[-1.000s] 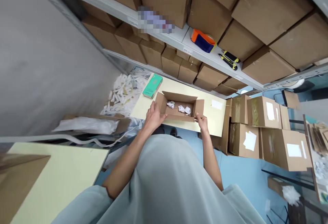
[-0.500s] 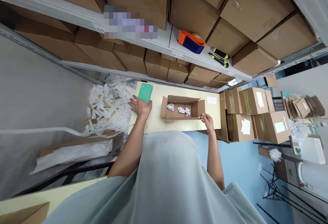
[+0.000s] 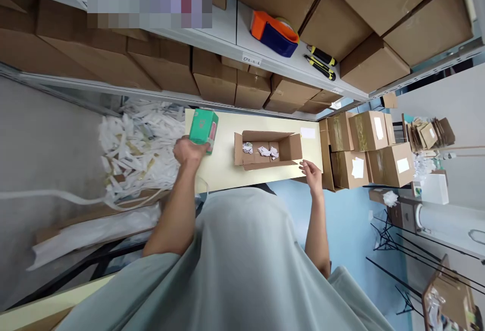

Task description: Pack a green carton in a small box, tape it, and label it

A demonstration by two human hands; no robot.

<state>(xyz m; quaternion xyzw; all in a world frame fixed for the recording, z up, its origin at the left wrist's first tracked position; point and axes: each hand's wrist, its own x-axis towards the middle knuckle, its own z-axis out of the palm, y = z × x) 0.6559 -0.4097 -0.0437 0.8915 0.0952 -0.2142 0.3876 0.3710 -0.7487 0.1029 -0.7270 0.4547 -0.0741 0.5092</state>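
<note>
My left hand [image 3: 188, 150] is closed around the near end of a green box [image 3: 203, 127] at the left end of the pale yellow table [image 3: 217, 177]. The box shows its green top and a side with a pink patch. In the middle of the table stands an open cardboard box [image 3: 268, 166] with its flaps up. Inside it lie a wad of crumpled paper [image 3: 247, 147] on the left and more crumpled paper [image 3: 264, 151] near the centre. My right hand [image 3: 311, 173] hovers just off the carton's near right corner, fingers apart and holding nothing.
Above the table, a shelf [image 3: 231, 40] carries cartons, an orange and blue tape dispenser [image 3: 275, 33] and two yellow-black cutters [image 3: 321, 60]. Shredded paper [image 3: 142, 139] is heaped at left. Stacked cartons [image 3: 350, 164] border the table's right end. A white label [image 3: 307, 133] lies on the table.
My left hand has gone from lying open beside the green box to gripping it, and the box is now tilted. My right hand has come off the carton's edge. The view has shifted.
</note>
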